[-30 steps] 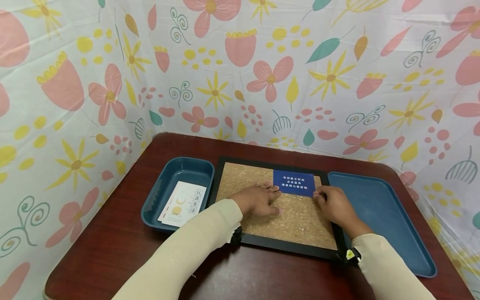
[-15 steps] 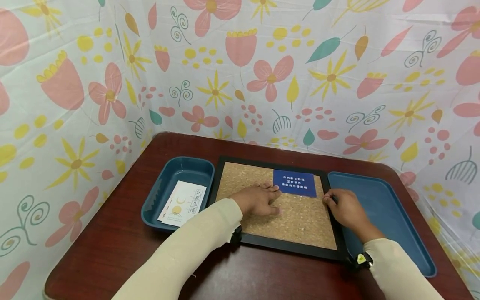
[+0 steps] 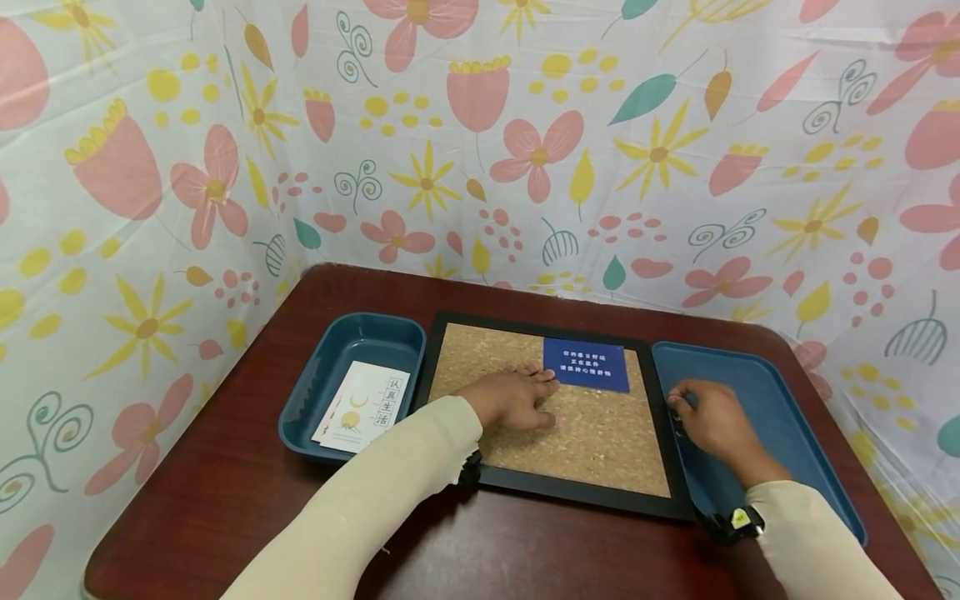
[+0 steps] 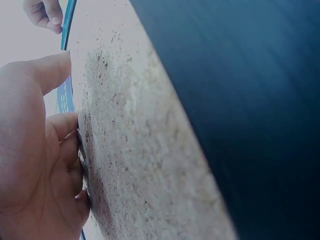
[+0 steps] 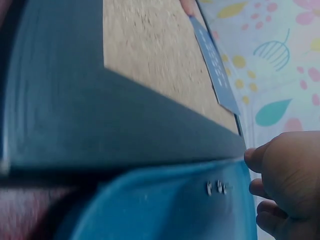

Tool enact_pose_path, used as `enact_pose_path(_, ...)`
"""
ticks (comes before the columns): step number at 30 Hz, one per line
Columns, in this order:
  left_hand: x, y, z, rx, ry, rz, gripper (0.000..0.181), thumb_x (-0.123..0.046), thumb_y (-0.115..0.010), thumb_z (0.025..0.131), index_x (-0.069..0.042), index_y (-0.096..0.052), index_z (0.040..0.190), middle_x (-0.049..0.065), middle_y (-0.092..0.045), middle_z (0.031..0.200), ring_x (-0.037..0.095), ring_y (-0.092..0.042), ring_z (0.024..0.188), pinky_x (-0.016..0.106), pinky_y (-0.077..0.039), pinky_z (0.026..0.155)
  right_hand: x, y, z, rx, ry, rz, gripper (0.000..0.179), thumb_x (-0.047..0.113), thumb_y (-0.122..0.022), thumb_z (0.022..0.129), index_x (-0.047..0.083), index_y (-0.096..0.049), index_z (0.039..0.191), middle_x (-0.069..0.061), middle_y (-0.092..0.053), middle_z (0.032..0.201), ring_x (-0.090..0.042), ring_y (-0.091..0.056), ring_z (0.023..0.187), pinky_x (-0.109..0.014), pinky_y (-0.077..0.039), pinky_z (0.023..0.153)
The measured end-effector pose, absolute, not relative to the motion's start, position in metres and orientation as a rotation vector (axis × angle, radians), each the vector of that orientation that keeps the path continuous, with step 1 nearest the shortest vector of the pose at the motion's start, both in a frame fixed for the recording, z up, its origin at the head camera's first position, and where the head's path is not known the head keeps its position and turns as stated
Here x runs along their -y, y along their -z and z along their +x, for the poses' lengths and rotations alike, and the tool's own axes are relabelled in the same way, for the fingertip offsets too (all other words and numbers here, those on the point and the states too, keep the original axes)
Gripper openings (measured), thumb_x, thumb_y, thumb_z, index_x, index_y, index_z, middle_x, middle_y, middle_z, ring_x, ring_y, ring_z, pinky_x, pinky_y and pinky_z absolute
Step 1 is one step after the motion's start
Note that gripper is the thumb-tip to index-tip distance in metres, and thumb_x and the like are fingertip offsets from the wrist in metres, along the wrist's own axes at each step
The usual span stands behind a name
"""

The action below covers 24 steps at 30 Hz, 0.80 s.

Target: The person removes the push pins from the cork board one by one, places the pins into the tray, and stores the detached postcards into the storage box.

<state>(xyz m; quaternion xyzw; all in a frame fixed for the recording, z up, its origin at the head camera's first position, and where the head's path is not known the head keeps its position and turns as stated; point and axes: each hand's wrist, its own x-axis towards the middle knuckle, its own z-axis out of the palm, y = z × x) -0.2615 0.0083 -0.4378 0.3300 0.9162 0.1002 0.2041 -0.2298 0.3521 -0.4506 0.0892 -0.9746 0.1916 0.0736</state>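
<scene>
A dark blue card (image 3: 587, 365) with white lettering lies on the cork board (image 3: 592, 442), near its upper right. My left hand (image 3: 517, 400) rests palm down on the cork with spread fingers, its fingertips at the card's lower left corner. My right hand (image 3: 712, 417) hovers above the left edge of the flat blue tray (image 3: 795, 467). In the right wrist view its fingers are loosely bent, with nothing visible between them. Small silvery pin-like pieces (image 5: 216, 188) lie in that tray close by; their exact kind is too small to tell.
A deeper blue tray (image 3: 386, 335) stands left of the board, holding a stack of white printed cards (image 3: 365, 408). The board's black frame (image 3: 570, 490) borders the flat tray. A flowered cloth (image 3: 442, 150) hangs behind the dark red table (image 3: 202, 467).
My right hand has left the blue card's lower right corner and moved right, across the frame to the flat tray. The left hand and card have stayed put.
</scene>
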Motion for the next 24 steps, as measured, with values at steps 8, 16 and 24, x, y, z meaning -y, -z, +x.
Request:
enact_pose_path(8, -0.007, 0.438, -0.262, -2.562, -0.283, 0.919, 0.072, -0.061, -0.044, 0.104, -0.029, -0.022, 0.165, -0.011, -0.011, 0.17, 0.015, -0.004, 0.156, 0.039, -0.003, 0.125, -0.363, 0.452, -0.229, 2.905, -0.575, 0.258, 0.014, 0.01, -0.063, 0.102, -0.001, -0.071, 0.104, -0.005, -0.064, 0.076, -0.016, -0.046, 0.056, -0.034, -0.036, 0.052)
enact_pose_path(16, -0.008, 0.439, -0.263, -2.542, -0.294, 0.899, 0.073, -0.063, -0.044, 0.103, -0.032, -0.021, 0.165, -0.012, -0.009, 0.17, 0.013, -0.002, 0.156, 0.037, -0.001, 0.125, -0.363, 0.451, -0.231, 2.908, -0.603, 0.246, 0.017, 0.011, -0.061, 0.103, -0.002, -0.071, 0.106, -0.011, -0.067, 0.083, -0.017, -0.045, 0.055, -0.035, -0.035, 0.051)
enact_pose_path(24, -0.008, 0.438, -0.262, -2.544, -0.283, 0.896, 0.073, -0.063, -0.044, 0.103, -0.031, -0.021, 0.165, -0.012, -0.009, 0.17, 0.013, -0.002, 0.156, 0.038, -0.002, 0.125, -0.35, 0.449, -0.239, 2.937, -0.649, 0.2, 0.032, 0.016, -0.058, 0.106, -0.006, -0.062, 0.129, -0.016, -0.07, 0.088, -0.017, -0.055, 0.058, -0.036, -0.042, 0.053)
